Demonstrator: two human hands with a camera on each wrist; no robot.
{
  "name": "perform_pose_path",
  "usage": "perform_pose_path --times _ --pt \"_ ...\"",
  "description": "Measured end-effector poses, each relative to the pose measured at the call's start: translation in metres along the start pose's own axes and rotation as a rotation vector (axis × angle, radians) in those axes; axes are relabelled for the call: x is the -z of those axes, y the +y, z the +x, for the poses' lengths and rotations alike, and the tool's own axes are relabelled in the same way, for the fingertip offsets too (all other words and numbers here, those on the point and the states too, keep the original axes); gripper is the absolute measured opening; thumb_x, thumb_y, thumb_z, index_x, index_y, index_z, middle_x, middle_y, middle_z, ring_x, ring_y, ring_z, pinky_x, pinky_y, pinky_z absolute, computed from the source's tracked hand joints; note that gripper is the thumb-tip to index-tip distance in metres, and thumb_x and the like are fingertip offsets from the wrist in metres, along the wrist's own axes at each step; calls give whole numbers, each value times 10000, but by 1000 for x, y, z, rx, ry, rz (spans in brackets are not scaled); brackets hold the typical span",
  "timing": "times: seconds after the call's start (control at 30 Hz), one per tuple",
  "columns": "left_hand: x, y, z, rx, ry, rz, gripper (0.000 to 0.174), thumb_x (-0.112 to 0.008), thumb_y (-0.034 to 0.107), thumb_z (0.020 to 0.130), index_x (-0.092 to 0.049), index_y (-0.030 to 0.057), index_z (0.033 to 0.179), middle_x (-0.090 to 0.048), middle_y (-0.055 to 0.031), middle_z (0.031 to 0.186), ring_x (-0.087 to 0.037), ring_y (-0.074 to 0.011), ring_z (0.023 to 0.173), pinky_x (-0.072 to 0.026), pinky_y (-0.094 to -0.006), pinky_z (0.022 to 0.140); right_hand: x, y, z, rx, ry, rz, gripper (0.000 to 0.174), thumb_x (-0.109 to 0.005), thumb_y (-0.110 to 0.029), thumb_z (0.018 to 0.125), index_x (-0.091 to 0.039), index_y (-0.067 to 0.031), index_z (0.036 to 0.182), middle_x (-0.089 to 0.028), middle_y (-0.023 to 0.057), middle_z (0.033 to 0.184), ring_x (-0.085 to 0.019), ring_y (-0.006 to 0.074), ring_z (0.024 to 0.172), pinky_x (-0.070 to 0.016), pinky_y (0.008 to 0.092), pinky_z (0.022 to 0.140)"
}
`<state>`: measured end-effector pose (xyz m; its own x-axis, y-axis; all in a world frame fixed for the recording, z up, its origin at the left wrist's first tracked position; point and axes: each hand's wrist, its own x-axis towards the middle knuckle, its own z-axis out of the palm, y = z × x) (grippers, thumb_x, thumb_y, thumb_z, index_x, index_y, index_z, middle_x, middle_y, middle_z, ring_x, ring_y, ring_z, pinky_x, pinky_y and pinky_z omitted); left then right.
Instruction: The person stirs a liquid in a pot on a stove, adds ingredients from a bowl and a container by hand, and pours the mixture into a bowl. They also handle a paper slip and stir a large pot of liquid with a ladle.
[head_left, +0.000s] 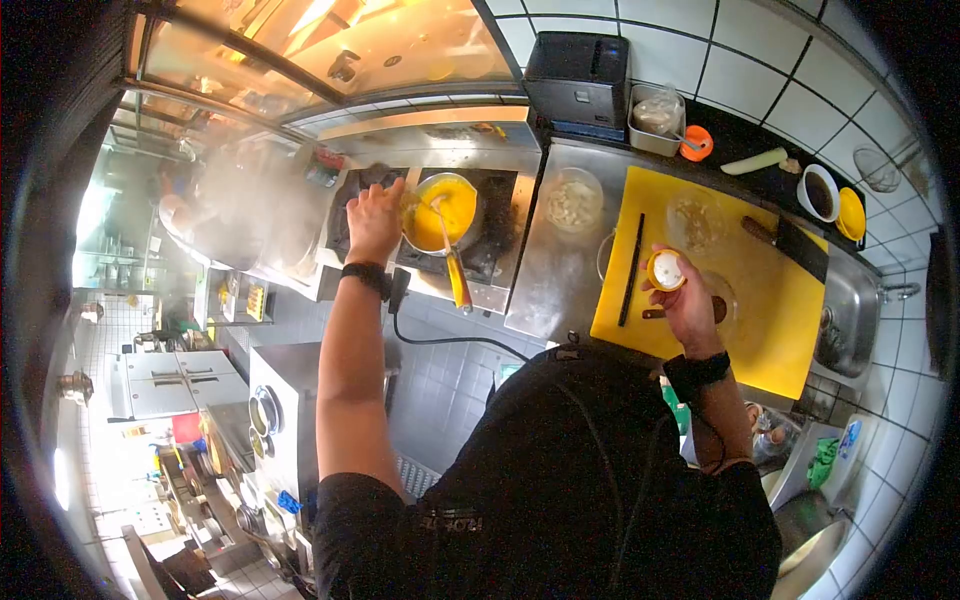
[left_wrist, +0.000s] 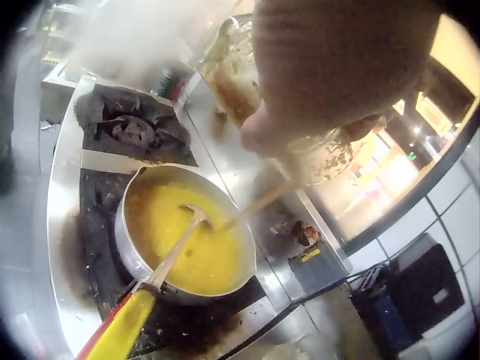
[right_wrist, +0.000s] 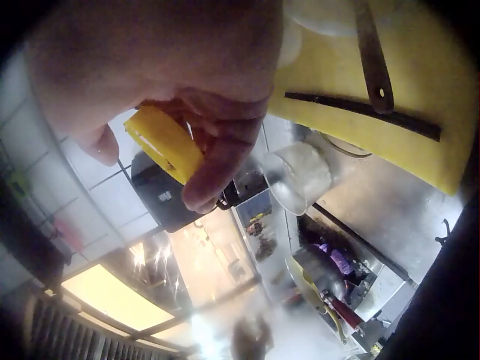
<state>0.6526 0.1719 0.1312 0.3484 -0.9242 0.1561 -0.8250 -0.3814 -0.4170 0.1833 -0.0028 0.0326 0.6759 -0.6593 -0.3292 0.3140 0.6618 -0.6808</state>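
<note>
Over the left rim of the round steel pot [left_wrist: 122, 253]: left hand [head_left: 375, 215], grip clamped on a thin stick [left_wrist: 259, 204] dipped in smooth yellow liquid. Inside the pot, a ladle [left_wrist: 176, 251] with a glossy yellow-red handle. Right of the pot, a flat yellow cutting board [head_left: 770, 320] on the steel table [head_left: 555, 290]. Farther right of the pot: right hand [head_left: 690, 310], grip clamped on a small round yellow tub [head_left: 666, 269] with white contents. Print on the black shirt [head_left: 560, 480] unreadable.

Kitchen — gas stove [head_left: 497, 232] (steel counters [head_left: 558, 285]).

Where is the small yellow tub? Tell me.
In the head view, right side: the right hand holds the small yellow tub above the yellow cutting board.
</note>
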Motion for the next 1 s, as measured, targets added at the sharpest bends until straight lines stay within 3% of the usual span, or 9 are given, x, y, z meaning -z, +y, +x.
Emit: perform_pose_path --times 0.03,0.1,0.47,0.53,0.73,0.8,0.9,0.93,1.0 --pt "-1 -1 0 1 0 0 436 -600 110 843 -566 219 1264 -627 -84 966 -642 -298 935 -489 -462 766 1 1 1 -1 1 -2 458 -387 -354 1050 -514 -28 1346 -679 136 1107 -688 188 805 -558 259 611" --pt "-5 -2 1 -19 25 23 469 -697 358 856 -565 227 1286 -615 -68 959 -623 -284 934 -484 -451 782 0 0 1 3 2 -9 457 -388 -353 1049 -515 -28 1344 -679 134 1107 -688 188 805 -556 257 609" --pt "-10 -3 -2 17 24 -5 421 -658 350 881 -571 229 1274 -611 -73 947 -626 -286 940 -487 -454 776 1 1 4 14 -29 -21 464 -397 -348 1047 -508 -19 1354 -675 134 1102 -687 191 811 -551 255 606" --pt "-11 -4 -3 20 35 -5 406 -658 341 877 -571 231 1258 -611 -77 942 -629 -289 938 -492 -459 768 -1 1 6 17 -32 5 475 -465 -380 1031 -526 -22 1337 -692 130 1069 -696 217 807 -553 271 593" --pt "-14 -2 -6 89 9 -58 357 -679 291 854 -560 219 1183 -621 -97 924 -651 -322 907 -514 -490 726 -2 2 10 7 -33 -19 501 -423 -415 1035 -528 -35 1342 -695 114 1068 -689 214 814 -534 279 594" --pt "-15 -2 -11 203 -17 -233 407 -704 302 835 -561 214 1206 -659 -126 948 -657 -370 914 -521 -523 751 -4 1 11 -3 -24 -8 500 -402 -412 1032 -534 -42 1340 -695 107 1065 -689 220 813 -528 291 600" --pt "-20 2 -18 421 3 -516 476 -740 312 831 -556 196 1255 -696 -143 1007 -678 -355 951 -541 -493 787 -8 0 14 -18 -16 22 493 -369 -394 1019 -552 -60 1332 -694 91 1059 -687 232 815 -518 313 609" --pt "-20 3 -23 412 7 -527 476 -740 312 831 -556 196 1255 -696 -143 1007 -678 -355 951 -541 -493 787 -9 0 16 -24 -16 40 488 -358 -379 1010 -563 -70 1327 -692 81 1055 -685 237 817 -515 322 614" --pt "-12 15 -29 620 -34 -957 491 -718 178 844 -535 92 1293 -679 -171 1138 -689 -276 998 -557 -396 825 -8 8 21 -14 -24 64 468 -356 -351 1000 -578 -87 1317 -677 63 1065 -678 241 836 -517 326 617"
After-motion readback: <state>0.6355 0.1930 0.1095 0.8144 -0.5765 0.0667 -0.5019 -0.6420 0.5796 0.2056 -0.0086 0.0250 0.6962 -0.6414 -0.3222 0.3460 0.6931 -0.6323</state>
